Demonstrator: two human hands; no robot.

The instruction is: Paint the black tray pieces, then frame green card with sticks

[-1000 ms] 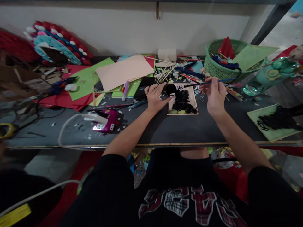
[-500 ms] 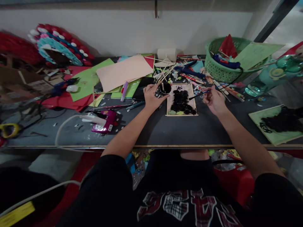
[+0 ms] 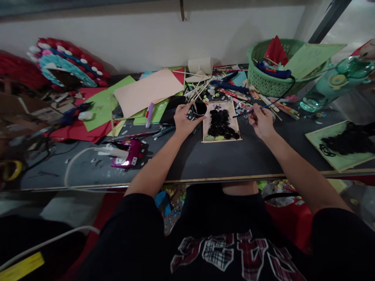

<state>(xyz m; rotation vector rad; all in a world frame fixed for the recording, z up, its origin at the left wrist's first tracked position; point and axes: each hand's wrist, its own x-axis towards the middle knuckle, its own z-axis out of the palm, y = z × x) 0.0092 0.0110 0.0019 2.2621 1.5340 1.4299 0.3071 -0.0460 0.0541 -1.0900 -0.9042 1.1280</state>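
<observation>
My left hand [image 3: 183, 118] is closed round a small cup of black paint [image 3: 199, 109], with a thin stick standing in it. Just to the right lies a framed panel [image 3: 207, 127], its middle covered in glossy black blobs and a little pale green showing along the lower side. My right hand [image 3: 261, 121] pinches a thin paintbrush [image 3: 243, 114] with a blue handle. The dark brush tip points left, at the panel's right edge; I cannot tell whether it touches.
Coloured paper sheets [image 3: 149, 91] and a purple glue gun [image 3: 127, 154] lie to the left. A green basket [image 3: 263, 84] and a teal water bottle [image 3: 325, 89] stand at the back right. Another black-painted green panel [image 3: 322, 150] rests near the right front edge.
The view has shifted slightly, moving most things a little left in the picture. Both hands keep their holds, and the brush stays beside the panel's right edge.
</observation>
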